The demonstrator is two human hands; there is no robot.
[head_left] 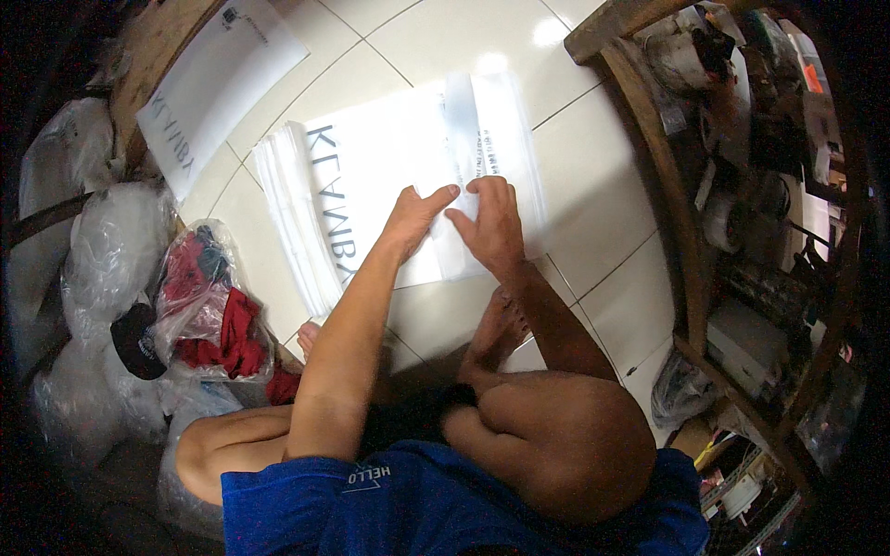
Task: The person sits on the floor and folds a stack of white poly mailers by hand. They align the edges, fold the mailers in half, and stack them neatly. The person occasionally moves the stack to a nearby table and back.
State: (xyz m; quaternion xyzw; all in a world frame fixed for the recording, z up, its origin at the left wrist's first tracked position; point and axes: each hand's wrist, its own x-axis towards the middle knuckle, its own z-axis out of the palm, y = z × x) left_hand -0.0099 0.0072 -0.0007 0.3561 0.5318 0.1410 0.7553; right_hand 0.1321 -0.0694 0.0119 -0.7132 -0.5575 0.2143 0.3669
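Note:
A stack of white printed plastic bags (380,139) lies on the tiled floor before me, with large dark lettering along its left side. A pale translucent strip (461,125) is folded over near the right end of the top bag. My left hand (419,218) is closed at the left edge of this strip, thumb stretched toward the right. Just beside it, my right hand (491,222) has its fingers bent down onto the strip and its thumb pointing left. The thumbs are close but apart. The undersides of the fingers are hidden.
A similar white printed sheet (222,93) leans at the far left. Clear plastic bags (116,241) fill the left side, one holding red cloth (227,338), with a black cap (139,341) beside it. A wooden-framed shelf (654,157) crowded with items stands at right. My bare feet (501,324) are near the stack.

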